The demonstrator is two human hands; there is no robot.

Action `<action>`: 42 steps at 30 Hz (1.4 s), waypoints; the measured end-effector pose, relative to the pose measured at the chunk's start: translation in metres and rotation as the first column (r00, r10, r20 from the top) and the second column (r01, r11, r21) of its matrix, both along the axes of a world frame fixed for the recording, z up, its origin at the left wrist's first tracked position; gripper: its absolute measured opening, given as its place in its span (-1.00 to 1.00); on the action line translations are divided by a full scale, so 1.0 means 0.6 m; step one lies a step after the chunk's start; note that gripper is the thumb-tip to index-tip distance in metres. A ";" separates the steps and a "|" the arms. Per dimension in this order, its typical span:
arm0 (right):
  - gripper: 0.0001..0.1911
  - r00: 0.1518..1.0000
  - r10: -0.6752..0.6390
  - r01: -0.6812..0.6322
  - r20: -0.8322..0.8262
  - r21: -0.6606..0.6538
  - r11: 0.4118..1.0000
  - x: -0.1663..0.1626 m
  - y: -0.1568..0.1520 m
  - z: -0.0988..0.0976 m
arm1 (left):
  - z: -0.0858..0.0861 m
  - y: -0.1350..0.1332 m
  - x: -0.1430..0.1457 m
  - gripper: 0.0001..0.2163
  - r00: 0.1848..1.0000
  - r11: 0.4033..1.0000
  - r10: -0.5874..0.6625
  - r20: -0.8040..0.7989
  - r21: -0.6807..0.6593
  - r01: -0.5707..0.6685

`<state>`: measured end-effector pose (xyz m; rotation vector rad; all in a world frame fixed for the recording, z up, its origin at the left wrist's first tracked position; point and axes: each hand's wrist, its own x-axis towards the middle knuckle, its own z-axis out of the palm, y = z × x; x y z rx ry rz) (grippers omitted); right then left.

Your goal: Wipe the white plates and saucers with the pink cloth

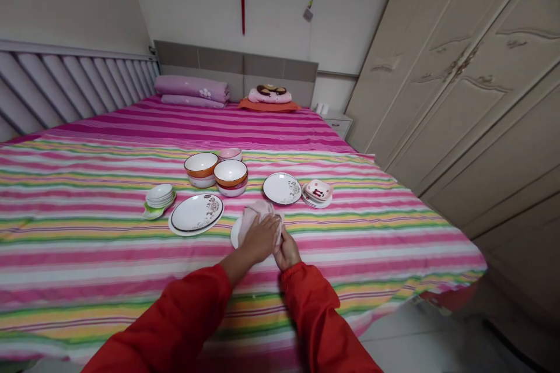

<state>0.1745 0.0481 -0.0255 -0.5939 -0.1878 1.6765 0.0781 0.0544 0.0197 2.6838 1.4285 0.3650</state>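
A pale pink cloth covers most of a white plate, whose left edge shows beyond it. My left hand is closed on the cloth and presses it against the plate. At the plate's right side, my right hand grips the edge; its fingers are partly hidden under plate and cloth. Just behind my hands lies a round white plate with a dark rim and grey flowers. To the left, an oval flowered plate rests on another white plate.
Stacked bowls stand behind, with orange-banded bowls and a pink bowl. Small white dishes sit on a green dish at left. A patterned square dish tops plates at right. Striped cloth covers the bed.
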 end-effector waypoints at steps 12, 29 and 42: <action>-0.86 0.986 -0.011 0.001 0.167 0.058 0.998 -0.005 -0.016 0.006 | 0.006 0.040 -0.102 -0.55 0.973 0.957 0.231 0.015 -0.182 -0.225; -0.85 0.973 -0.030 0.014 0.229 0.071 0.997 -0.004 -0.019 0.007 | -0.006 -0.098 -0.198 -0.79 0.203 0.799 0.597 0.776 -0.598 -0.064; -0.78 0.982 0.009 -0.031 0.191 0.115 0.993 -0.005 -0.023 0.010 | 0.095 -0.074 -0.204 -0.70 -0.013 0.645 0.691 0.723 -0.608 0.463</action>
